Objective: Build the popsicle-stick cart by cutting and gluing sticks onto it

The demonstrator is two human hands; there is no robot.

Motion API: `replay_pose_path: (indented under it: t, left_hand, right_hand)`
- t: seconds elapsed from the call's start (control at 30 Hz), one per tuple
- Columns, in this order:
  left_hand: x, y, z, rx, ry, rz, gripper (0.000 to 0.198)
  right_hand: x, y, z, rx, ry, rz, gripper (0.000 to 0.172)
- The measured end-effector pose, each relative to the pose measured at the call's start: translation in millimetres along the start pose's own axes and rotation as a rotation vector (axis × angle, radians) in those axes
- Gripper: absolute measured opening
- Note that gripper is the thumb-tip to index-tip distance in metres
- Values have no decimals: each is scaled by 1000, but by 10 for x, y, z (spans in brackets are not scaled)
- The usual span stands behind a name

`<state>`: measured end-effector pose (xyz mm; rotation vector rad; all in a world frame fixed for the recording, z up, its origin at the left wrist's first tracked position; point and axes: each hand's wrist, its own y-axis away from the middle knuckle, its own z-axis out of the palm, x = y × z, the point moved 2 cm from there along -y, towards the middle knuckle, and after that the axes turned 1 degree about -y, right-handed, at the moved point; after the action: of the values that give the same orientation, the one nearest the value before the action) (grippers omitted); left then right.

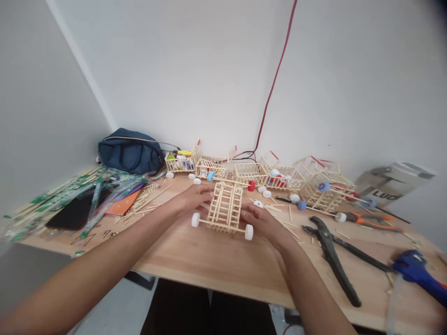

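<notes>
"LUC…" is legible on the grey cardboard box (pixel 391 186) far right of the pale wooden-stick cart w/ white cap wheels (pixel 225 208); the rest is cut off. Cart sits mid wooden table (pixel 209 260). Left hand (pixel 195 197) & right hand (pixel 263 222), arms outstretched, grasp its two sides.

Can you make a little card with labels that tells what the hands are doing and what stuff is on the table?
Left hand: touching the left side of the stick cart
Right hand: touching the cart's right side
Cart: on the table, white wheels at its near corners
Behind it: row of other stick carts by the wall
Left corner: blue bag
Right side: black pliers, blue tool
Wall: red cable hanging down
</notes>
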<state>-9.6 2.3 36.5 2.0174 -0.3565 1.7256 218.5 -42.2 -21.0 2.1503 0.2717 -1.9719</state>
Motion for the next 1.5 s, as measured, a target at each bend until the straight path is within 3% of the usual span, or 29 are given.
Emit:
replay_pose_path:
  t: [0.27, 0.6, 0.83, 1.27, 1.37, 1.5]
  left_hand:
    - [-34, 11, -8, -4, 55, 6, 35]
    - [-11, -18, -137, 27, 127, 31, 41]
    - [22, 29, -146, -58, 179, 19, 43]
    - [3, 71, -204, -173, 188, 119, 47]
    - [-21, 123, -229, -121, 169, 152, 48]
    - [-96, 239, -345, 94, 107, 162, 52]
  right_hand:
    - [-53, 12, 87, -14, -75, 22, 39]
    - [-46, -67, 72, 270, -240, 65, 44]
    - [-108, -51, 208, 100, -428, 76, 38]
    - [-256, -37, 252, 136, -521, 53, 38]
    - [-310, -39, 230, 145, -509, 36, 38]
    - [-433, -42, 136, 167, -388, -8, 38]
